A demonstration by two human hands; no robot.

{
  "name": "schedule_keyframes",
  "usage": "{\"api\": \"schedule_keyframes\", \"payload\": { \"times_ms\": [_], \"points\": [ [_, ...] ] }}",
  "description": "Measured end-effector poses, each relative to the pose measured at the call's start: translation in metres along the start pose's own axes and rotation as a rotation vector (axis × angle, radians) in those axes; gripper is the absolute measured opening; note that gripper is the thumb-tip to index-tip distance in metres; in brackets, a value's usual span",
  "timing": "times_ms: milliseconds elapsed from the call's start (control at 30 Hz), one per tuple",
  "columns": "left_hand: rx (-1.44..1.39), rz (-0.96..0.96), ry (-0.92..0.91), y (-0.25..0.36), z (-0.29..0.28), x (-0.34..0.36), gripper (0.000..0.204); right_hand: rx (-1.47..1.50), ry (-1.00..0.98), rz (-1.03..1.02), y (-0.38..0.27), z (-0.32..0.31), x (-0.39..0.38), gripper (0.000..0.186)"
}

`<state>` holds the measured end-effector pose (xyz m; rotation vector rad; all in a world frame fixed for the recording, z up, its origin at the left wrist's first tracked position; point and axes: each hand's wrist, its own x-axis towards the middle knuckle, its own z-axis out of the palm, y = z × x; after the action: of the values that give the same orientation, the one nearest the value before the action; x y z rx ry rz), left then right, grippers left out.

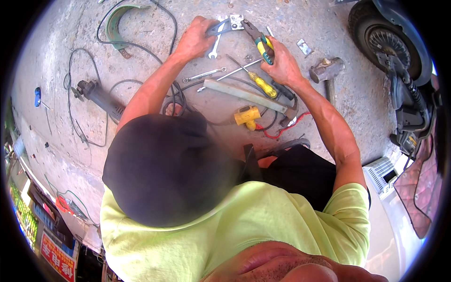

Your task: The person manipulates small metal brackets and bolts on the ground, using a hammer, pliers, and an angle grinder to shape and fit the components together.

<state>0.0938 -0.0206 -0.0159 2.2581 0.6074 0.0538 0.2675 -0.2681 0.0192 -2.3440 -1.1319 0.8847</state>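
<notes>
My left hand (195,38) is closed on a flat grey metal bracket (221,28), whose bright end plate with holes (236,22) points right. In my right hand (283,62) is a pair of pliers (257,38) with yellow and dark green handles. The pliers' jaws reach the plate's right edge; whether they clamp it I cannot tell. Below the bracket an open-ended wrench (215,46) lies on the ground. Nearer lie a combination wrench (205,74), a thin metal rod (230,75) and a screwdriver with a yellow handle (263,84).
A hammer (253,97) and a yellow tool-like piece (246,116) lie nearer me. Left are an angle grinder (98,98), looping black cables, a green curved metal piece (112,26) and a blue-handled screwdriver (38,97). Right are a mallet-like block (326,70) and a vehicle wheel (387,42).
</notes>
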Motion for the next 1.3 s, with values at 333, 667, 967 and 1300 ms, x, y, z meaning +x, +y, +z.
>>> {"api": "schedule_keyframes", "payload": {
  "times_ms": [333, 667, 967, 1300],
  "points": [
    [0.004, 0.008, 0.001, 0.0, 0.0, 0.0, 0.049, -0.031, 0.005, 0.001, 0.0, 0.001, -0.001, 0.082],
    [0.061, -0.005, 0.004, 0.004, -0.001, -0.002, 0.048, -0.119, 0.068, -0.021, -0.007, 0.009, -0.007, 0.082],
    [0.117, -0.037, -0.007, 0.019, -0.012, -0.007, 0.047, -0.11, -0.012, 0.061, -0.016, 0.003, -0.008, 0.081],
    [-0.005, 0.504, -0.279, 0.079, 0.017, -0.072, 0.034, -0.136, 0.06, 0.029, -0.011, 0.008, -0.01, 0.083]
  ]
}}
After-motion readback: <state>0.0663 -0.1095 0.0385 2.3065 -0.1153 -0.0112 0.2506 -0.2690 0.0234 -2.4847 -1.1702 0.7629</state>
